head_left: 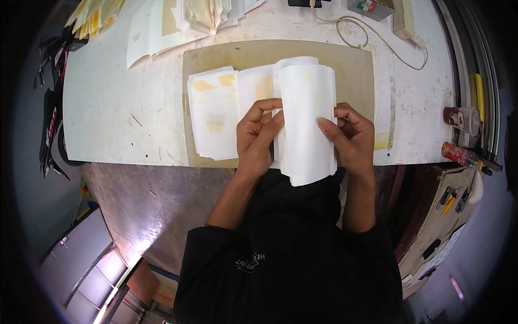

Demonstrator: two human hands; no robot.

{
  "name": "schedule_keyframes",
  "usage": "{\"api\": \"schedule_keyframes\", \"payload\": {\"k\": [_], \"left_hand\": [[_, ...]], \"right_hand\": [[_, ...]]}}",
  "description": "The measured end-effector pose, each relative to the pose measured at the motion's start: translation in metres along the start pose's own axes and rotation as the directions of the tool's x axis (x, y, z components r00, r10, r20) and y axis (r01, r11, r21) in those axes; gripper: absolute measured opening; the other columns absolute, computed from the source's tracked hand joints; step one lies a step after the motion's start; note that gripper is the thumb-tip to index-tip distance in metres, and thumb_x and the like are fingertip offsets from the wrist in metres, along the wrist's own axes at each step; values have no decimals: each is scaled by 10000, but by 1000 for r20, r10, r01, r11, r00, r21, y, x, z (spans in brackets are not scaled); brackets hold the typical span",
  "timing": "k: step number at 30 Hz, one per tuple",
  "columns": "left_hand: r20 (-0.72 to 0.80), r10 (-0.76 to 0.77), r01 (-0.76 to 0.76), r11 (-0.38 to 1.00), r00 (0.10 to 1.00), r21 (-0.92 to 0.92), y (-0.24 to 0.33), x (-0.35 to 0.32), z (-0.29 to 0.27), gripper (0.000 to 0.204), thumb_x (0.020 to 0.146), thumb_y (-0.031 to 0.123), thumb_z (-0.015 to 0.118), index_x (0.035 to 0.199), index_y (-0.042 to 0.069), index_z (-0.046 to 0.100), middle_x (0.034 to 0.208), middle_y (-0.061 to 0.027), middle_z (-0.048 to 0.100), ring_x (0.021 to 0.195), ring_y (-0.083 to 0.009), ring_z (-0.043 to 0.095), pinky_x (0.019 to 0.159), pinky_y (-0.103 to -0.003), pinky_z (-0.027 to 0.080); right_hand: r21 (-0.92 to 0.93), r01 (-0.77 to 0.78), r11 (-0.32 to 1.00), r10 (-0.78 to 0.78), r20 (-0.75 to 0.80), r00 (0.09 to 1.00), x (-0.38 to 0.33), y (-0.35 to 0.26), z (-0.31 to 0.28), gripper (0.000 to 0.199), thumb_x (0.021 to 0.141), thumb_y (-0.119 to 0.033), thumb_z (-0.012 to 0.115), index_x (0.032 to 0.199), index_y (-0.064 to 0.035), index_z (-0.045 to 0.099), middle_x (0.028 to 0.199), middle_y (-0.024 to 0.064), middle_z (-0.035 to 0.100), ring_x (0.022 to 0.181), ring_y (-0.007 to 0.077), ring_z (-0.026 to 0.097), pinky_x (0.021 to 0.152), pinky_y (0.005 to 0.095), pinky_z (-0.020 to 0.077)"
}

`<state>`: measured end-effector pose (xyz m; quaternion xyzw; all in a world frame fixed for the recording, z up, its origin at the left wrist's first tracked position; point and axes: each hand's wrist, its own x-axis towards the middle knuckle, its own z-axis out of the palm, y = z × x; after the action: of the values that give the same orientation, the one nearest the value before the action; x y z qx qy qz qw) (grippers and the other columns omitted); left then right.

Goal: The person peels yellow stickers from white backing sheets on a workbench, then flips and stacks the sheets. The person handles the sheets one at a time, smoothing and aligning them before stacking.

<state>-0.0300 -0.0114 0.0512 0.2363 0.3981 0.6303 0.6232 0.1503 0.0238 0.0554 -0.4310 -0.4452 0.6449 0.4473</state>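
Between my two hands is a narrow stack of folded white paper sheets, its lower end sticking out past the table's near edge. My left hand pinches the stack's left edge, thumb and fingers closed on it. At the opposite edge my right hand grips the stack, thumb on top and fingers curled behind. To the left lies a flat pile of white paper with pale yellow patches. More yellow-marked paper shows between that pile and the held stack. A tan board lies beneath them.
The white table holds fanned-out papers at the back and yellow-edged sheets at the far left. A beige cable curls at the far right. A plastic cup and a red-labelled bottle lie along the right edge.
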Motion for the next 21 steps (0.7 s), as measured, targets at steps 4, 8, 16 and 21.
{"api": "schedule_keyframes", "payload": {"k": [4, 8, 16, 21], "left_hand": [[-5, 49, -48, 991, 999, 129, 7, -1, 4, 117, 962, 26, 619, 1028, -71, 631, 864, -88, 713, 732, -71, 643, 649, -200, 499], [-79, 83, -52, 942, 993, 331, 2, 2, 2, 89, 909, 8, 702, 906, -74, 669, 793, -79, 706, 643, -51, 622, 546, -177, 482], [-83, 46, -19, 955, 995, 295, 9, 2, 5, 104, 905, 22, 719, 867, -66, 679, 782, -85, 708, 655, -62, 634, 562, -198, 508], [-54, -32, 39, 989, 998, 144, 3, 0, -6, 158, 961, 92, 671, 908, -54, 698, 783, -57, 707, 651, -36, 593, 585, -185, 465]], "right_hand": [[-142, 96, 985, -102, -36, 994, -1, 6, 3, 160, 858, 11, 757, 976, 50, 657, 941, 73, 650, 826, 103, 640, 719, 242, 516], [-216, 144, 966, -157, -47, 986, -2, 6, 6, 163, 844, 22, 767, 960, 52, 657, 940, 77, 634, 815, 102, 637, 700, 239, 510], [-182, 122, 976, -134, -59, 989, -3, 10, 3, 143, 843, 17, 769, 935, 53, 666, 935, 73, 632, 798, 89, 612, 695, 229, 498], [-86, 114, 990, -118, -40, 992, -2, 12, 1, 152, 854, 6, 763, 959, 57, 666, 953, 78, 646, 780, 81, 584, 705, 223, 485]]}}
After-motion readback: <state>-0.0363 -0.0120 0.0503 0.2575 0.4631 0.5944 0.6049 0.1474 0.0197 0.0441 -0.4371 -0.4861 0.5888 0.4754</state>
